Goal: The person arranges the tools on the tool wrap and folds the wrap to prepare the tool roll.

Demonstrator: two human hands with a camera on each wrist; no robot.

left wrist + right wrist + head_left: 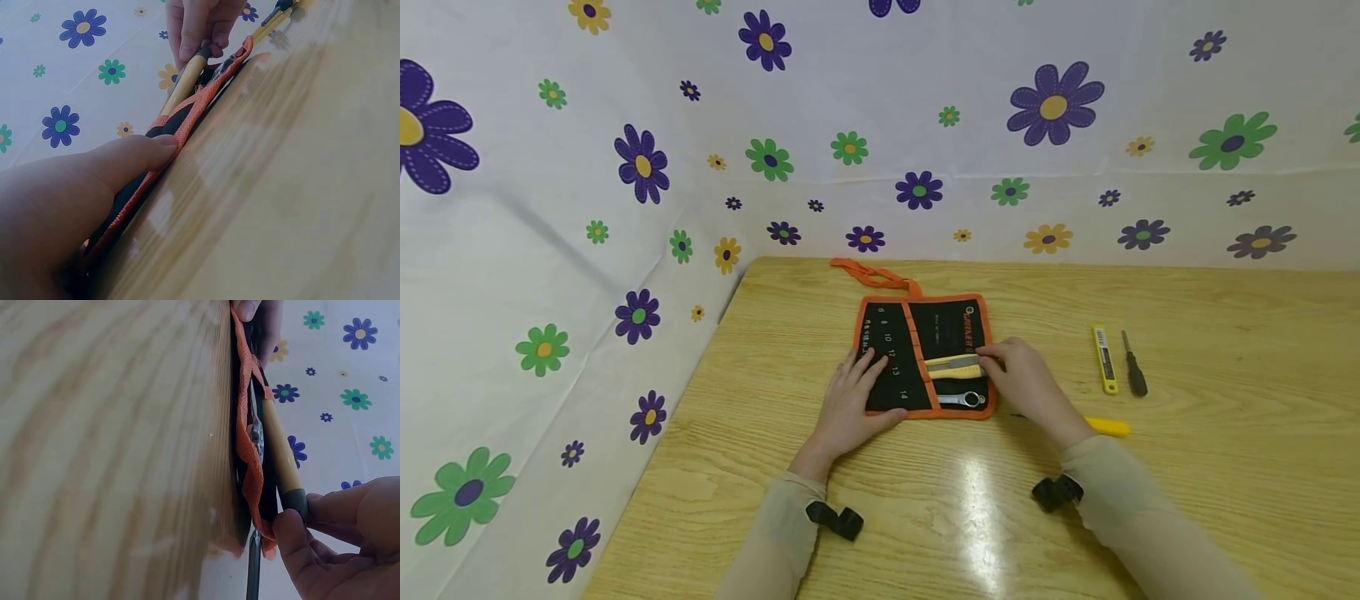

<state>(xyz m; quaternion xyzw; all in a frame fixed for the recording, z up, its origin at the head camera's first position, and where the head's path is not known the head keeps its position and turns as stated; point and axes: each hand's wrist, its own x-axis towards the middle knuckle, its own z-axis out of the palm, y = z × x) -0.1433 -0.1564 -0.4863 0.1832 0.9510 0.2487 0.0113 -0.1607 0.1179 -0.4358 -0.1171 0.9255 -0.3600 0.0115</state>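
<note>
Nearest are 2 pale sleeves (1150,517), each with a black wrist device (835,518). The left hand (850,400) lies on the near left corner of a black pouch (949,329), its fingers spread and gripping nothing, its thumb resting on the orange edge. Just beyond the near edge, a wrench (958,400) sits partly in the pouch pocket.

The right hand (1026,379) pinches 1 end of a yellow-and-grey knife (953,367) between thumb and fingers, which are nearly together. The knife's other end is inside the pocket, beside the wrench. Partly hidden under the right wrist, a yellow-handled tool (1107,427) lies on the wooden surface (1240,375).

Farther right, a screwdriver (1136,371) and a yellow case (1104,360) lie near each other. The pouch's orange strap (872,273) trails past its far edge, toward a flowered cloth (880,108).
</note>
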